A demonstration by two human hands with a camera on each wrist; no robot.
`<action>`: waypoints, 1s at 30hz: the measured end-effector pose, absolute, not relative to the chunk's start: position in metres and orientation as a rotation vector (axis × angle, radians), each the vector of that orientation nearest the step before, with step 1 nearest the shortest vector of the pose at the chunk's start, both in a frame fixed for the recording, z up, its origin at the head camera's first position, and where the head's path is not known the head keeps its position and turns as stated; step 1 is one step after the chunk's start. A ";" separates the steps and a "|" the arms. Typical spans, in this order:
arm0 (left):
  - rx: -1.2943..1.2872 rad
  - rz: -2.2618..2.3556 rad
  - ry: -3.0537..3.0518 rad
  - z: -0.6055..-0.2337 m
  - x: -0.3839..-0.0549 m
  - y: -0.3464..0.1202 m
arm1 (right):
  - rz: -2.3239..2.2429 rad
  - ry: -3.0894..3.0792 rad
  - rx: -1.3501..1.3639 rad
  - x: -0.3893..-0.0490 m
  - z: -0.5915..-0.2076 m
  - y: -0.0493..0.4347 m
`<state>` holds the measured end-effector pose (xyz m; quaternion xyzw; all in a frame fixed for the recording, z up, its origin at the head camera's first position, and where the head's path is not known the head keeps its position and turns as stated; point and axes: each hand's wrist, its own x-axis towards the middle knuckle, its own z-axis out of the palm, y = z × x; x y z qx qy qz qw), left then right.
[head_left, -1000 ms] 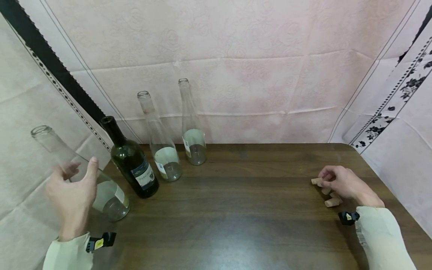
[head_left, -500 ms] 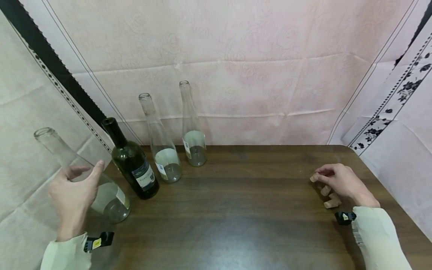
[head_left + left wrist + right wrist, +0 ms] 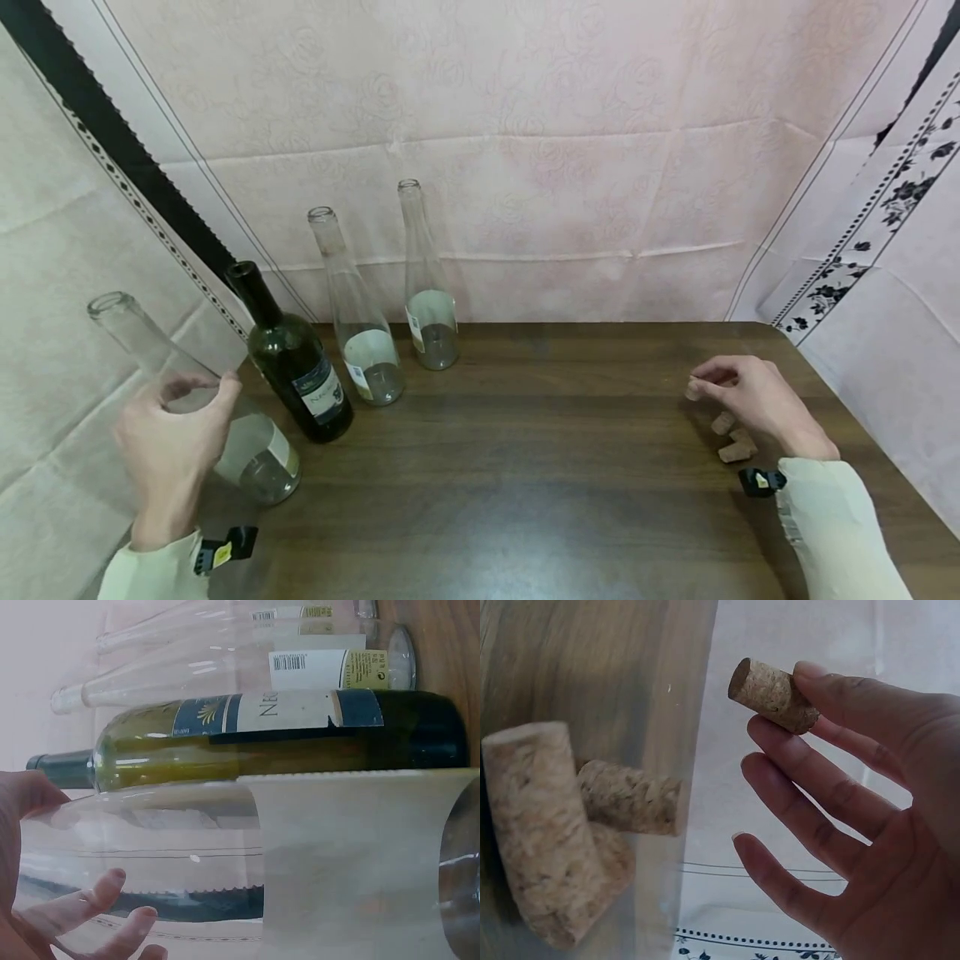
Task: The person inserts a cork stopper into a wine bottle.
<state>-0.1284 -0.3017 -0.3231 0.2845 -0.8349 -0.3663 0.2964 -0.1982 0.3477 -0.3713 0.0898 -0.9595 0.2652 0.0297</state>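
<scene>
At the table's left side my left hand (image 3: 176,446) grips a clear glass bottle (image 3: 138,329) round its body, thumb on the near side. The bottle's pale label (image 3: 352,862) fills much of the left wrist view. Whether its base touches the table I cannot tell. Over at the right, my right hand (image 3: 753,404) pinches a cork (image 3: 769,694) between thumb and fingertips, with the other fingers loosely spread. Several more corks (image 3: 536,825) lie heaped on the table just below that hand; in the head view it partly covers these corks (image 3: 737,447).
Beside the gripped bottle stands a dark green wine bottle (image 3: 300,367). Two more clear bottles, a nearer one (image 3: 367,333) and a farther one (image 3: 431,308), stand toward the back edge. The wooden table (image 3: 525,467) meets hanging cloth (image 3: 562,208) at the back and sides.
My left hand and the clear bottle have shifted slightly right and toward me. My right hand, with the pinched cork, has moved a little left and away from the other corks.
</scene>
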 end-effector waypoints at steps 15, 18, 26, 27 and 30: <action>0.512 -0.836 -2.116 -0.328 -0.126 -0.276 | 0.743 -2.859 0.280 -0.188 -0.343 0.326; 0.449 -0.811 -2.086 -0.329 -0.126 -0.269 | 0.754 -2.826 0.275 -0.187 -0.340 0.325; 0.332 -0.832 -2.074 -0.329 -0.125 -0.251 | 0.784 -2.766 0.304 -0.181 -0.329 0.319; 0.313 -0.831 -2.077 -0.329 -0.125 -0.249 | 0.789 -2.760 0.308 -0.180 -0.327 0.317; 0.262 -0.828 -2.089 -0.330 -0.125 -0.242 | 0.801 -2.740 0.299 -0.175 -0.322 0.313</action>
